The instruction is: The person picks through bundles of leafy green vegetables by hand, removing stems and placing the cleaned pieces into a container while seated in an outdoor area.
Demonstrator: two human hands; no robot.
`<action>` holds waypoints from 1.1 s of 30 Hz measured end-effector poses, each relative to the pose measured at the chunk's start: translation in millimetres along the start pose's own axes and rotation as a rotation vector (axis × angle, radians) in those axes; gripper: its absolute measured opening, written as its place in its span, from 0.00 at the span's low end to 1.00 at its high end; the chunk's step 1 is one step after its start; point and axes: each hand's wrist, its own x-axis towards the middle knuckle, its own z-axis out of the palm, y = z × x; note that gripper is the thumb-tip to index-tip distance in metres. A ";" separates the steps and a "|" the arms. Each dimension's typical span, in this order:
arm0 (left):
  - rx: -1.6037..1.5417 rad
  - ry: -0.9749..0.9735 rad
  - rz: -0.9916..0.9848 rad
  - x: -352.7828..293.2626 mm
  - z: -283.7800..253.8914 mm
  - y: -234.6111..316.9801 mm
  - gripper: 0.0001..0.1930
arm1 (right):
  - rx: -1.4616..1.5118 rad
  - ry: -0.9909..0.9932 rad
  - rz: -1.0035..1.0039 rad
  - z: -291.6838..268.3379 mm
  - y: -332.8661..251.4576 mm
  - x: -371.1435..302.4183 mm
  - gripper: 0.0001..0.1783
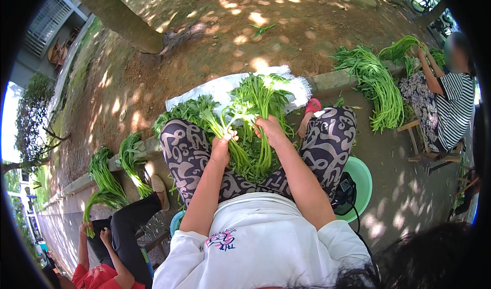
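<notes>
Between my knees lies a heap of long-stemmed leafy greens (250,158), their leaves spread over a white woven sack (202,90). My left hand (223,147) is closed round a bunch of pale green stems whose leaves point away from me to the left. My right hand (270,130) grips another upright bunch (262,97), its leafy tops over the sack. Both hands are close together above my lap, a short gap between them. Where the two bunches meet, bright sun washes out the stems.
A green basin (364,184) with a black device (345,192) stands beside my right leg. At right, a seated person (452,95) handles greens (381,89); at lower left another person (110,268) holds some. A stone kerb (330,82) runs behind the sack. A tree trunk (120,15) rises beyond.
</notes>
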 end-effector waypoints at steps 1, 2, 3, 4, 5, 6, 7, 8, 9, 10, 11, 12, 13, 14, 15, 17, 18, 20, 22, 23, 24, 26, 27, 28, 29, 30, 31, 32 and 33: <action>-0.019 0.029 0.036 2.7 -5.3 -2.0 0.10 | -0.036 -0.002 -0.004 -0.1 -2.8 0.1 0.09; -0.044 0.023 0.040 5.3 -12.9 -1.9 0.09 | -0.072 -0.005 -0.007 0.2 -5.4 0.3 0.09; -0.093 0.035 0.051 9.6 -18.4 -2.4 0.10 | -0.108 -0.009 -0.010 1.2 -7.7 0.4 0.11; -0.106 0.040 0.060 9.0 -15.9 -1.2 0.10 | -0.131 0.008 0.005 -0.6 -7.1 0.4 0.11; -0.119 0.046 0.070 8.5 -13.5 0.4 0.11 | -0.156 -0.020 -0.010 -4.0 -5.3 1.8 0.11; -0.128 0.031 0.029 8.8 -10.4 1.9 0.11 | -0.181 -0.050 -0.024 -7.2 -4.8 2.4 0.10; -0.135 0.016 -0.008 9.1 -6.9 4.5 0.12 | -0.205 -0.080 -0.040 -10.8 -3.0 4.7 0.09; -0.143 0.001 -0.046 8.4 -3.4 6.5 0.13 | -0.147 0.027 -0.067 -13.7 -1.3 7.4 0.08; -0.165 -0.024 -0.071 6.8 0.3 7.8 0.13 | -0.088 0.135 -0.093 -16.6 0.1 10.6 0.07; -0.187 -0.042 -0.091 6.1 -1.3 8.3 0.14 | -0.029 0.234 -0.117 -13.9 -1.7 11.1 0.06; -0.210 -0.061 -0.111 5.6 -3.0 9.2 0.15 | 0.020 0.243 -0.156 -13.5 -4.5 10.9 0.06; -0.210 -0.055 -0.136 5.5 -4.6 10.3 0.16 | 0.069 0.252 -0.194 -14.3 -7.8 10.3 0.06; -0.213 -0.073 -0.140 4.5 -3.0 10.9 0.17 | 0.116 0.267 -0.232 -15.7 -10.5 8.5 0.06; -0.215 -0.091 -0.145 3.7 -1.4 11.4 0.17 | 0.135 0.267 -0.201 -13.3 -11.0 7.6 0.07; -0.217 -0.109 -0.149 2.8 0.1 12.1 0.18 | 0.111 0.176 -0.164 -10.9 -10.8 6.0 0.07; -0.174 -0.151 -0.159 5.2 -6.0 10.5 0.18 | 0.062 -0.015 -0.090 -3.8 -8.0 1.5 0.07; -0.152 -0.171 -0.163 6.2 -9.2 9.7 0.19 | 0.060 -0.142 -0.083 0.0 -6.6 -0.4 0.09; -0.127 -0.158 -0.134 2.4 -2.0 7.7 0.20 | 0.007 -0.218 -0.076 4.8 2.8 -4.4 0.09; -0.099 -0.139 -0.125 -1.1 3.8 8.7 0.22 | -0.082 -0.318 -0.072 7.8 6.1 -6.0 0.12; -0.085 -0.136 -0.116 -3.0 6.8 9.6 0.21 | -0.128 -0.312 -0.056 8.9 6.3 -7.1 0.12; -0.071 -0.134 -0.106 -5.0 10.2 10.0 0.20 | -0.174 -0.306 -0.039 10.7 7.0 -8.1 0.13; -0.008 -0.129 -0.079 -5.2 8.3 7.8 0.18 | -0.175 -0.339 -0.058 15.4 8.8 -10.8 0.14; 0.017 -0.135 -0.095 -5.0 6.8 7.4 0.18 | -0.192 -0.342 -0.058 15.6 7.9 -11.2 0.14; 0.043 -0.140 -0.111 -4.7 5.0 7.5 0.18 | -0.209 -0.345 -0.059 15.5 7.5 -11.2 0.14; 0.070 -0.146 -0.127 -4.6 3.5 7.2 0.17 | -0.225 -0.347 -0.060 15.6 7.3 -11.3 0.14; 0.068 -0.173 -0.128 -5.0 2.1 6.4 0.17 | -0.220 -0.340 -0.068 15.9 7.8 -12.0 0.13; 0.066 -0.171 -0.124 -5.8 2.0 6.9 0.18 | -0.215 -0.333 -0.077 17.0 7.6 -13.4 0.13; 0.064 -0.168 -0.119 -6.6 2.0 7.1 0.18 | -0.209 -0.327 -0.085 18.2 7.5 -14.8 0.13; 0.062 -0.165 -0.114 -7.3 2.0 7.5 0.18 | -0.204 -0.321 -0.094 19.8 7.1 -15.6 0.12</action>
